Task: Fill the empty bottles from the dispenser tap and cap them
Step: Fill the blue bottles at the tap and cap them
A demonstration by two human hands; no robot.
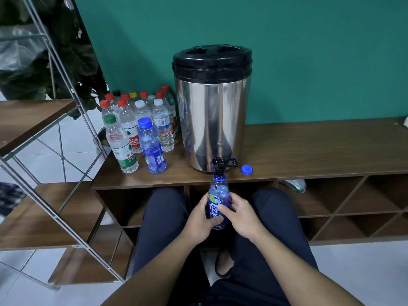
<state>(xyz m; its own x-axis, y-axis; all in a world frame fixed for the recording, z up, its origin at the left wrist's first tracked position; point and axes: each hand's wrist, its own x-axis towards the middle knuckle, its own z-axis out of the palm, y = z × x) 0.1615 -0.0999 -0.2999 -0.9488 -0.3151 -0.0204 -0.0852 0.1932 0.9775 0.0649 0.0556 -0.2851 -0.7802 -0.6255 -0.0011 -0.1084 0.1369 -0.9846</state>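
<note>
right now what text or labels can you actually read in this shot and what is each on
"农夫": green-capped bottle, only partly readable.
"夫山泉": red label of the bottle behind it, partly hidden.
"脉动": blue bottle that both hands grip under the tap, partly covered by fingers.
Second blue bottle and white-capped bottle: print too small to read.

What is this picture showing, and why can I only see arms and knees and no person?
The camera sits on the person's head and looks down, so you see only their arms and legs. There is no machine here, just two bare hands. The left hand and the right hand both hold a blue bottle with no cap under the black tap of a big shiny steel dispenser. The bottle's blue cap lies on the wooden shelf top, right of the tap. Left of the dispenser stands a group of capped bottles, mostly with red, white, green or blue caps.
</note>
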